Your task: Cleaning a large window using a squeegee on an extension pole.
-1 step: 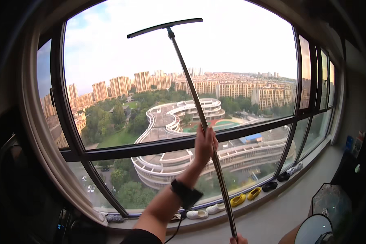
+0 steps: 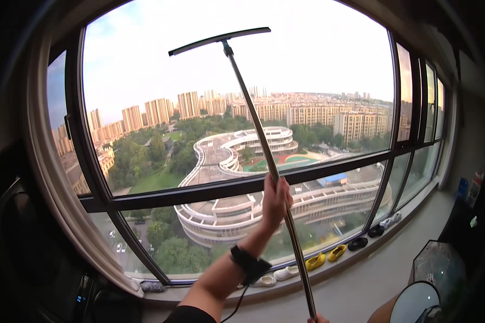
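Note:
A squeegee with a wide dark blade (image 2: 248,33) and a long metal pole (image 2: 251,105) reaches up across the large window (image 2: 161,70). The blade lies over the bright sky in the upper pane, slightly tilted with its right end higher. My left hand (image 2: 276,202) is wrapped round the pole near the dark crossbar of the window frame (image 2: 210,191). A black band with a box-like device and a cable (image 2: 248,264) is on my left wrist. At the lower edge my right hand (image 2: 318,319) grips the bottom of the pole, mostly cut off by the picture's edge.
Along the sill (image 2: 328,272) stand several shoes: white ones (image 2: 285,273), a yellow pair (image 2: 315,262) and black ones (image 2: 358,244). A pale curtain (image 2: 54,177) hangs at the left. A round white-topped object (image 2: 415,304) is at the lower right.
The squeegee's blade has come down slightly. My left hand has shifted a little down and to the right with the pole, and my right hand has also moved slightly right.

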Demonstrator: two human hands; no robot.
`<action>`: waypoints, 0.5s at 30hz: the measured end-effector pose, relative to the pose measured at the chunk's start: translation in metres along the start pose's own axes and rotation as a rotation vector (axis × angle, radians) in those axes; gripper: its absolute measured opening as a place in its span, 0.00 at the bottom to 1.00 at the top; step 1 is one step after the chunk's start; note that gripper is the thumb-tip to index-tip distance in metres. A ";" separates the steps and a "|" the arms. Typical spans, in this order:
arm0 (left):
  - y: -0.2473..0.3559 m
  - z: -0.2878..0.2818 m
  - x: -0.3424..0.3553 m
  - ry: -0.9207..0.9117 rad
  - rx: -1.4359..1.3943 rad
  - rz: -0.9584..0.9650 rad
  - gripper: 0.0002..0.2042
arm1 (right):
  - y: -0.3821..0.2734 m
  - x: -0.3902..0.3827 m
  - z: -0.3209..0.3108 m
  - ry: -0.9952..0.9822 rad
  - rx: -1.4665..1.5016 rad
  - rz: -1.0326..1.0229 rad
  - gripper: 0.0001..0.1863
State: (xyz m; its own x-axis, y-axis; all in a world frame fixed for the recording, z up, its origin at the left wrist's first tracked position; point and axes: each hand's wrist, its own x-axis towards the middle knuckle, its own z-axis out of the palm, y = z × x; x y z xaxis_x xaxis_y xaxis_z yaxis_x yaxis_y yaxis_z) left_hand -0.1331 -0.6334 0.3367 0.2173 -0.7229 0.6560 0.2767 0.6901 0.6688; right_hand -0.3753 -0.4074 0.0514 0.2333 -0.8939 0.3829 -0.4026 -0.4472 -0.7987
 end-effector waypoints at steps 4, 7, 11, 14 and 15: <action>-0.071 -0.005 -0.137 -0.012 0.004 -0.193 0.09 | 0.045 -0.120 -0.021 -0.103 -0.039 0.297 0.16; -0.091 0.002 -0.234 -0.033 -0.055 -0.391 0.18 | 0.054 -0.219 -0.036 -0.109 -0.102 0.424 0.18; -0.128 0.003 -0.338 -0.046 -0.085 -0.548 0.19 | 0.051 -0.325 -0.046 -0.120 -0.199 0.522 0.15; -0.132 0.008 -0.359 -0.057 -0.012 -0.632 0.19 | 0.052 -0.374 -0.051 -0.173 -0.217 0.706 0.18; -0.133 0.010 -0.358 -0.053 0.067 -0.642 0.19 | 0.047 -0.371 -0.054 -0.155 -0.217 0.729 0.17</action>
State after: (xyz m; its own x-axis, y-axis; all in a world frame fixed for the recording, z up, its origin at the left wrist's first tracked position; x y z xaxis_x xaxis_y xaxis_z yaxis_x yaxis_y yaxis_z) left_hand -0.2573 -0.4659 0.0161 -0.0195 -0.9909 0.1335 0.2771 0.1230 0.9530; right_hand -0.5289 -0.0983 -0.1035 -0.0426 -0.9570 -0.2868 -0.6627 0.2419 -0.7087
